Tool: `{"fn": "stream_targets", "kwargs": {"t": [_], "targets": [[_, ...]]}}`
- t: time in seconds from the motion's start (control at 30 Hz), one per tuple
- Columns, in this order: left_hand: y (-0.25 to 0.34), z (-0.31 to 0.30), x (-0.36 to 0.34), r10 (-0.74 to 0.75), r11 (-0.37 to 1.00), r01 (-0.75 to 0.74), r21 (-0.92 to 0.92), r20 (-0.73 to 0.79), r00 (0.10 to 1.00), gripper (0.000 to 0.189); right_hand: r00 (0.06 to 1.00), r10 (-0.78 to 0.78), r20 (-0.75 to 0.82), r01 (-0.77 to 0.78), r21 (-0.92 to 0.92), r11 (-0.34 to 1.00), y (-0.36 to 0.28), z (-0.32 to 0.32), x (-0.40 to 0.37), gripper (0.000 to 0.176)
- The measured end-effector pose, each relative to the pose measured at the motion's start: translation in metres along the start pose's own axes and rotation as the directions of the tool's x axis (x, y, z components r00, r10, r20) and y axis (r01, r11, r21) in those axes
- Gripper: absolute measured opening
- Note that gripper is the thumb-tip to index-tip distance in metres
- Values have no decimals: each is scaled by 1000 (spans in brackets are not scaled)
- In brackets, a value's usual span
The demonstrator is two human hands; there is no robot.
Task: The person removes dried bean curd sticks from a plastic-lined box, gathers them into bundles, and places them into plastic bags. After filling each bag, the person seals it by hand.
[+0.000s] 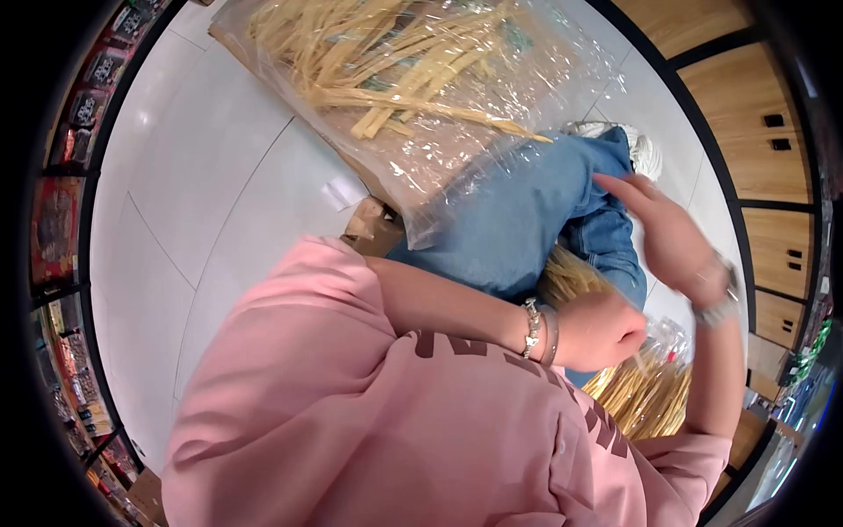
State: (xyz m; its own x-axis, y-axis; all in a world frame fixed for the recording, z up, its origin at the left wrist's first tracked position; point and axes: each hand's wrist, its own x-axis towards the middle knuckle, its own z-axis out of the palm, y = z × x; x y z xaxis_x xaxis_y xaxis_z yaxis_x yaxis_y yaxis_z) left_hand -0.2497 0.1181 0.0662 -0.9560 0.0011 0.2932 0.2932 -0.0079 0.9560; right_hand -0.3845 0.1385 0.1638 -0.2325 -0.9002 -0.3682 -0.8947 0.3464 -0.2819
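Note:
My left hand [601, 331], with bracelets at its wrist, is closed in front of my lap; whatever its fingers hold, if anything, is hidden. Just below it, a clear plastic bag of thin golden sticks [650, 395] stands at my right side. My right hand [659, 224], wearing a watch, is raised beside my jeans-covered knee [562, 176]. Its fingers are stretched out, slightly blurred, with nothing seen in them. More pale yellow dried strands [575, 277] show between my legs, partly covered by my left hand.
Ahead lies a cardboard box [351, 167] covered with clear plastic sheeting [430, 167], with long yellow dried sticks [413, 70] on it. A white paper slip [344, 193] rests on the tiled floor [202, 176]. Wooden cabinets [738, 97] line the right; stocked shelves [61, 220] the left.

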Motion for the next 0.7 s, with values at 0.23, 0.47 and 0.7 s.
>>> {"fn": "stream_targets", "kwargs": {"t": [0.23,0.47,0.7], "targets": [[-3,-28,-11,-9,999,-12,43,455,891,25,865,-331,-377,239,-269,933,-19,77,161,52],[-9,-48,-7,16,999,-30,22,487,873,29,893,-346,-288,236,-353,905,-53,67,205,34],[-20,-46,-7,95,996,-85,-42,474,875,27,846,-351,-401,111,-512,852,-25,24,195,34]]}}
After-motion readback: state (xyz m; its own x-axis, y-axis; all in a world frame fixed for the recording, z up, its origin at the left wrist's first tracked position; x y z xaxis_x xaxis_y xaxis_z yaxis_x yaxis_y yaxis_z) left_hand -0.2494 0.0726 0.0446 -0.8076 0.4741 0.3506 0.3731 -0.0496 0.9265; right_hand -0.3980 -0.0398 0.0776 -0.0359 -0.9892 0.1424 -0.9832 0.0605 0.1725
